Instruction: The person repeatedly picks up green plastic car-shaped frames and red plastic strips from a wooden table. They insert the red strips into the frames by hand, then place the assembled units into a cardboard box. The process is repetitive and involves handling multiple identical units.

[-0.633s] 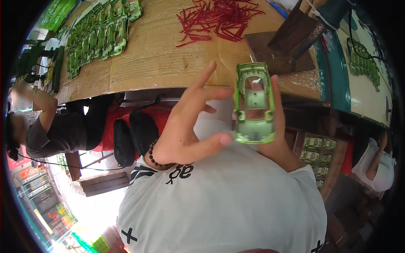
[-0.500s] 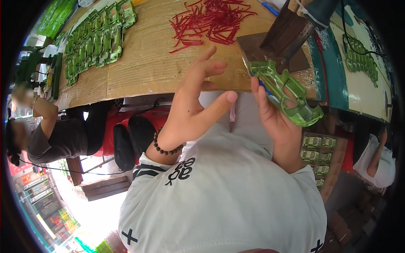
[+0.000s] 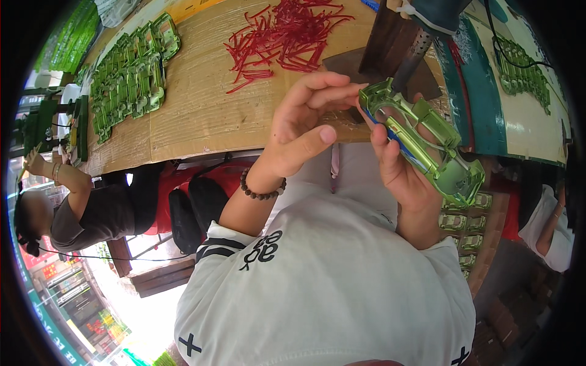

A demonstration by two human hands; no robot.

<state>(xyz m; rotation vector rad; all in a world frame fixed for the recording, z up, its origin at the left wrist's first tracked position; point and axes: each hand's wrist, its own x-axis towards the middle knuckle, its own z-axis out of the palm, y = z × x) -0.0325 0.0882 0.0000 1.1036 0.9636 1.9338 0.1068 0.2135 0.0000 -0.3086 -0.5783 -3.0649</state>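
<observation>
My right hand (image 3: 410, 190) holds a shiny green toy car body shell (image 3: 439, 127), tilted, with window openings and a blue strip along its left side. Its fingers support the shell from below and the side. My left hand (image 3: 296, 137), a beaded bracelet at its wrist, is at the shell's far left end. Its thumb stands apart from the fingers, and the fingertips reach that end; whether they touch it I cannot tell. Beyond the hands lies a pile of thin red plastic strips (image 3: 287, 39) on the cardboard-covered table (image 3: 201, 116).
A dark metal post (image 3: 417, 58) on a plate rises just beyond the shell. Rows of green shells (image 3: 131, 79) lie at the far left. More shells (image 3: 522, 76) sit on the right-hand table, others in a box (image 3: 470, 242) at lower right. A co-worker (image 3: 91, 210) sits at left.
My left hand has moved right, its fingers now at the shell's end. My right hand and the shell have shifted slightly right and down in the view. The whole view has shifted a little.
</observation>
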